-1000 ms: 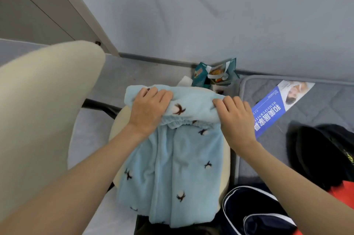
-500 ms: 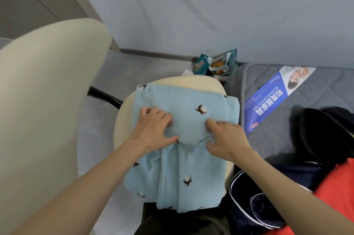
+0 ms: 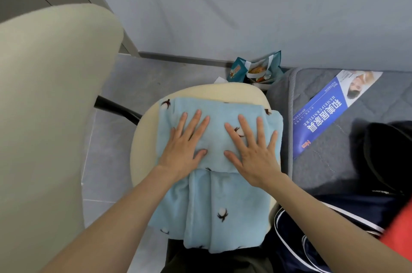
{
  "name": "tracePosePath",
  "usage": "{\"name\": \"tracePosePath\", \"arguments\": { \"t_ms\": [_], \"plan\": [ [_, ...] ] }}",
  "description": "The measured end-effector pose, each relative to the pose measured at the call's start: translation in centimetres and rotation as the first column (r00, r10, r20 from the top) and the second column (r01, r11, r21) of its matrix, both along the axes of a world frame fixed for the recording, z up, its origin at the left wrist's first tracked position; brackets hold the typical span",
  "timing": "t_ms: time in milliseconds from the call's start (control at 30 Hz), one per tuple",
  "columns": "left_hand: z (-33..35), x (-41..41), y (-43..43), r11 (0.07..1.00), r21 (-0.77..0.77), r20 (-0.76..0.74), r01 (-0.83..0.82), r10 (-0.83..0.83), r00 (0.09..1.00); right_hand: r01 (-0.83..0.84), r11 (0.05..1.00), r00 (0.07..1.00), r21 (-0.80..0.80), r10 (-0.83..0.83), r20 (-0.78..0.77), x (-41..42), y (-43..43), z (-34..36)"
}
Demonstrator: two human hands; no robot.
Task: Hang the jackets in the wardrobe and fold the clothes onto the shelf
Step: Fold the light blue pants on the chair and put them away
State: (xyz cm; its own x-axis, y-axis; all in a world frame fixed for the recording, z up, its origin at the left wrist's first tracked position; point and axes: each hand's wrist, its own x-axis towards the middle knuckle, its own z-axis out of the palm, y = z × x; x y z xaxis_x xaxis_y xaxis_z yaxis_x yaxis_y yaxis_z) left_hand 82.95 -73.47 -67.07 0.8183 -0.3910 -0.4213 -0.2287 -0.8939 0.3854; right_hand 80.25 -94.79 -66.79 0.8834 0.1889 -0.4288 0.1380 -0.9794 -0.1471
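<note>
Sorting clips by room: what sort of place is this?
Likely a bedroom: a bare grey mattress with clothes heaped on it, and a folded blue garment on a chair beside it.

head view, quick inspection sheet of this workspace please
surface: cream chair seat, mostly covered
job's things: light blue garment on the seat, top folded over, lower end hanging off the front; navy garment and black garment lie at the right
clutter: leaflet on the mattress; snack bag on the floor by the wall
grips: left hand and right hand flat, fingers spread, pressing the fold
cables: nothing seen
surroundings: chair back at left
</note>
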Motion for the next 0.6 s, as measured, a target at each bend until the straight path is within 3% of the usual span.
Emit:
{"name": "tracePosePath", "arguments": {
  "t_ms": [100, 200, 267, 333, 433, 533, 600],
  "plan": [
    [0.4, -0.3, -0.3, 0.999, 0.003, 0.054, -0.034, 0.034, 0.998, 0.006, 1.0, 1.0, 0.015, -0.006, -0.009, 0.2, -0.2, 0.7],
    [2.3, 2.4, -0.4, 0.996, -0.04, 0.147, -0.078, 0.083, 0.986, 0.001, 0.998, 0.989, 0.064, -0.01, 0.146, 3.2, -0.7, 2.6],
    [3.7, 5.2, -0.5, 0.995, -0.069, 0.067, -0.077, 0.082, 0.994, 0.002, 0.988, 0.999, 0.155, -0.01, 0.047, 5.8, -1.2, 3.5],
    [4.5, 7.4, -0.8, 0.999, 0.038, 0.015, -0.003, 0.003, 1.0, 0.05, 0.98, 0.994, 0.191, -0.03, -0.109, 8.0, -1.5, 3.7],
    [4.3, 9.3, -1.4, 0.954, 0.243, -0.069, 0.177, -0.165, 0.984, 0.028, 0.998, 0.976, 0.064, -0.014, -0.218, 9.6, -1.4, 3.4],
    [3.1, 10.4, -1.6, 0.926, 0.289, -0.28, 0.242, -0.16, 0.947, -0.003, 1.0, 0.942, -0.008, 0.0, -0.334, 9.9, -0.6, 2.4],
    [2.2, 10.7, -1.7, 0.923, 0.277, -0.334, 0.267, -0.168, 0.927, -0.038, 0.998, 0.951, -0.055, 0.019, -0.307, 9.6, 0.0, 1.9]
  ]
}}
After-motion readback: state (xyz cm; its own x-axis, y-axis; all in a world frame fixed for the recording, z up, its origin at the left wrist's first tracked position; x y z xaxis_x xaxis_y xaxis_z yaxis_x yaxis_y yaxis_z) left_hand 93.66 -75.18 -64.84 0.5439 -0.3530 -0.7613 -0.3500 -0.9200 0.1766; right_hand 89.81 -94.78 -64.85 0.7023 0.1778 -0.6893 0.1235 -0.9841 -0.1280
